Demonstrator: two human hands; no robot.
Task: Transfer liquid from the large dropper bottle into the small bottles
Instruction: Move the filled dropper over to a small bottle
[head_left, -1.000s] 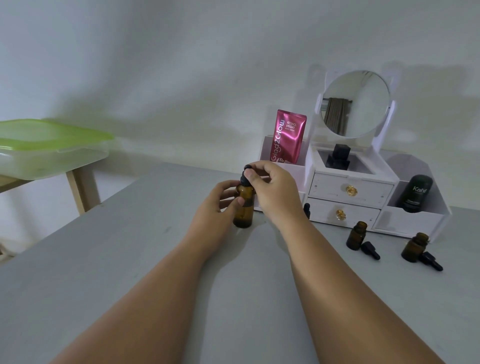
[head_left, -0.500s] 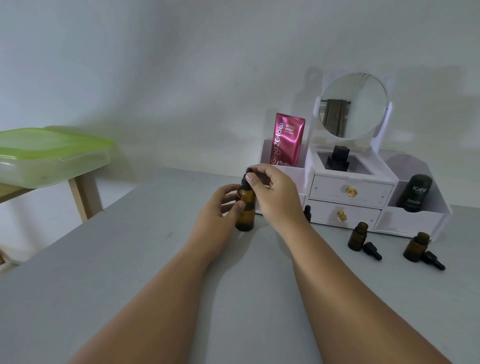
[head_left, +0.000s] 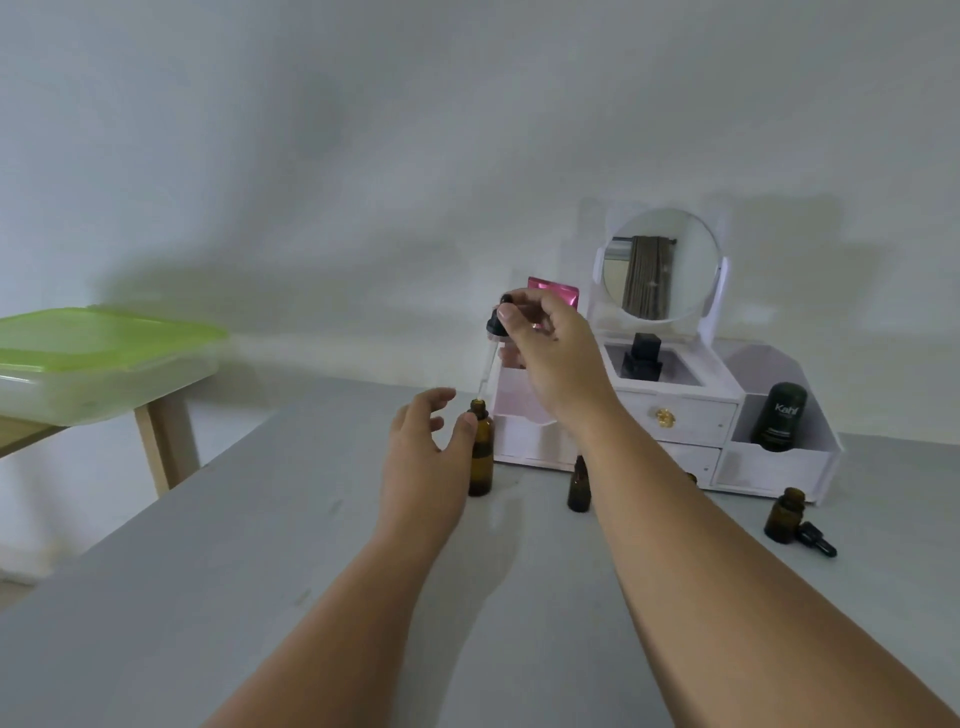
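- Our left hand (head_left: 423, 457) rests on the grey table (head_left: 260, 571), fingers loose and spread, its thumb touching the shoulder of the large dropper bottle (head_left: 480, 460), which stands upright and uncapped.
- A small bottle (head_left: 578, 486) stands just right of it; another small bottle (head_left: 782, 517) stands far right, open, with a black dropper cap (head_left: 818, 540) lying against it.
- Our right hand (head_left: 550, 353) pinches the dropper (head_left: 491, 348) by its black top, the glass tip just above the large bottle's mouth.
- Behind stands a white organizer (head_left: 675, 415) with a round mirror (head_left: 662, 265).
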